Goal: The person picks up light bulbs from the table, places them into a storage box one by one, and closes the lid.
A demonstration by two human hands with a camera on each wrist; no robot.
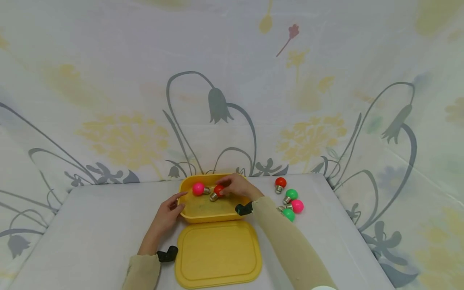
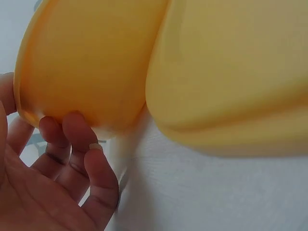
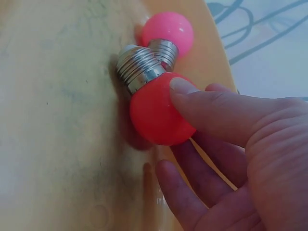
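I'd gently guide the red lightbulb (image 3: 161, 113) my right grip (image 1: 237, 185) pinches, left grip (image 1: 167, 211) holding the yellow container (image 1: 214, 220) at nine o'clock.

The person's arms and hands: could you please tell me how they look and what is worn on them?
The left hand and the right hand are bare, with no gloves visible. The left sleeve and right sleeve are long, plain beige. A small black object sits at each wrist.
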